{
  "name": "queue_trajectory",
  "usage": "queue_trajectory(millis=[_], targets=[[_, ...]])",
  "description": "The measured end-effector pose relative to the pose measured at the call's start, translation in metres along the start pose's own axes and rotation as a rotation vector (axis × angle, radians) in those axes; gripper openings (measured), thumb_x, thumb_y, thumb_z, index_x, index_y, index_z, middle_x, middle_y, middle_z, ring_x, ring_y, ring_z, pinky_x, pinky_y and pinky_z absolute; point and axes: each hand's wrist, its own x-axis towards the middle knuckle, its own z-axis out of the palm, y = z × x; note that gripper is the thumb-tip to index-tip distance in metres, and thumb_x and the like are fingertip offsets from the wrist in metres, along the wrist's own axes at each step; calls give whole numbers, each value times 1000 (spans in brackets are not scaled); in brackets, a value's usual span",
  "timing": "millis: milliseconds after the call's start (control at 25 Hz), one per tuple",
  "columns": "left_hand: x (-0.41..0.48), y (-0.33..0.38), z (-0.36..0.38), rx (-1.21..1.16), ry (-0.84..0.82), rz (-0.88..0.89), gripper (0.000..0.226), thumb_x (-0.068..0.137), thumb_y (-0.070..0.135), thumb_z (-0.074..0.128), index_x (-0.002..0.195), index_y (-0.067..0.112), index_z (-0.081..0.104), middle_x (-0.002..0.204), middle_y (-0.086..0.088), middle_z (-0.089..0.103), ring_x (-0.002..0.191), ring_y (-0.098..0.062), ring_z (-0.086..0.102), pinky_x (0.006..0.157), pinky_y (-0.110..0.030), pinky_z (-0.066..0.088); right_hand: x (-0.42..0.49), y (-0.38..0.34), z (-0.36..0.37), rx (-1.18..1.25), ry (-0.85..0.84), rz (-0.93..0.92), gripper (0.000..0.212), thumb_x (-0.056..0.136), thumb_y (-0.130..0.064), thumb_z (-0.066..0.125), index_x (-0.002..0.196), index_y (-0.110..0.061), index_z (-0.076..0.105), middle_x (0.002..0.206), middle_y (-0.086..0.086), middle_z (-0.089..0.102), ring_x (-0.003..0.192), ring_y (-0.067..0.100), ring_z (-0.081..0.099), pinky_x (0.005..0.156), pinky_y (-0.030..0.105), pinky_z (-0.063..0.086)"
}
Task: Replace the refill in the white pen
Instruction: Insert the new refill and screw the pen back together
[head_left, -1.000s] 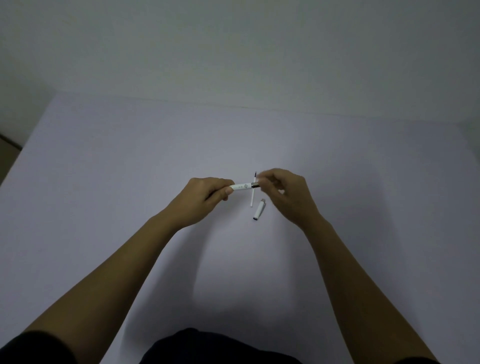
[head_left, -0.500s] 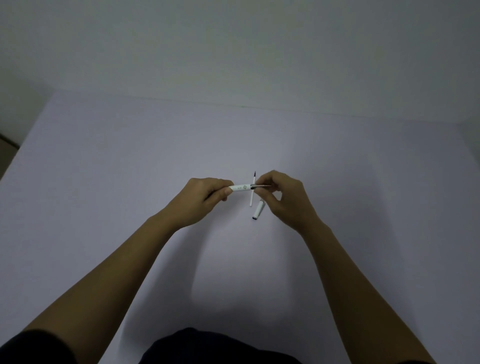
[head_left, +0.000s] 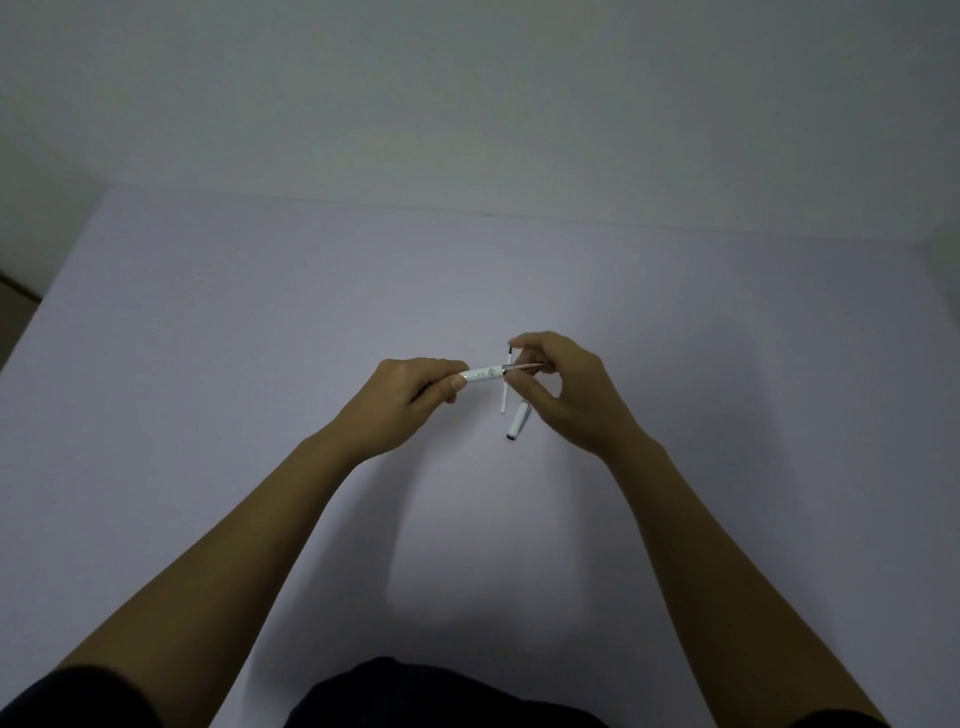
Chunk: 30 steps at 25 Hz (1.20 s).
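Observation:
My left hand (head_left: 402, 402) grips the white pen barrel (head_left: 483, 375) and holds it level above the table, open end to the right. A thin dark refill (head_left: 522, 367) sticks partly out of that end, pinched at its far tip by my right hand (head_left: 566, 395). On the table beneath lies another thin white refill (head_left: 504, 400) with a dark tip, pointing away from me. The white pen cap (head_left: 518, 421) lies just right of it, below my right hand's fingers.
A pale lavender table (head_left: 260, 364) fills the view, its far edge against a plain wall. The table's left edge runs diagonally at the far left. My dark clothing shows at the bottom of the view.
My right hand has drawn away to the right, and more of the thin refill now shows outside the barrel. The left hand, the spare refill and the cap have stayed put.

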Motion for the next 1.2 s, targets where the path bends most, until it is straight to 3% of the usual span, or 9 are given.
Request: queue_trajectory(millis=[80,200,320,440,600,840,960,1080,1200], targets=[[-1,-2,1,3,-8,-6,25,96,23,44,79,13,59,56,5,45,54,-9,42,53,-13,33,0,1,1,-16,-25,-28,16,87,-21,57,93,-9,65,82,6,68,77,10,60,72,6,44],[-2,-3,2,-15,-6,-22,24,96,23,44,80,14,59,58,5,48,54,-9,42,53,-14,33,0,3,2,-71,-25,2,33,88,-36,46,85,-10,66,71,5,64,66,15,57,64,24,45],[-1,-4,1,-8,3,-17,23,96,23,45,81,14,60,57,5,47,54,-10,42,53,-14,33,0,4,2,-46,-34,-36,21,87,-26,58,102,-13,62,86,0,64,79,8,58,74,18,46],[-1,-5,0,-11,-1,-25,24,96,23,45,82,13,61,58,1,48,53,-10,41,51,-14,32,2,4,3,-130,-15,-77,27,88,-32,50,85,-8,65,75,6,64,67,12,53,63,23,40],[-1,-4,-1,-5,0,-5,24,96,23,45,82,13,61,57,5,47,53,-9,43,52,-13,33,3,3,0,-77,-24,-78,20,85,-26,60,100,-12,62,87,2,66,80,11,59,74,20,46],[-1,-5,1,3,6,3,20,95,21,47,86,14,63,62,0,54,57,-10,44,54,-14,34,2,7,5,-138,-82,-71,34,88,-35,43,73,-9,60,60,-6,52,58,10,45,56,22,35],[-3,-6,0,-3,10,0,20,96,21,45,83,16,60,59,8,48,56,-8,44,54,-13,33,-2,13,4,51,-99,98,26,84,-39,48,83,-17,62,73,-14,56,70,0,54,66,14,42],[-5,-10,-2,11,32,-19,22,96,21,44,85,11,60,60,5,48,57,-9,43,54,-13,33,-5,31,14,297,168,439,26,90,-36,42,92,-18,61,77,-7,58,73,6,57,74,18,45],[-6,-9,-5,3,41,-25,22,96,20,44,86,11,60,61,8,49,56,-6,44,53,-12,34,-10,60,37,-5,246,676,21,92,-25,52,90,-6,60,79,8,63,72,20,55,73,33,47]])
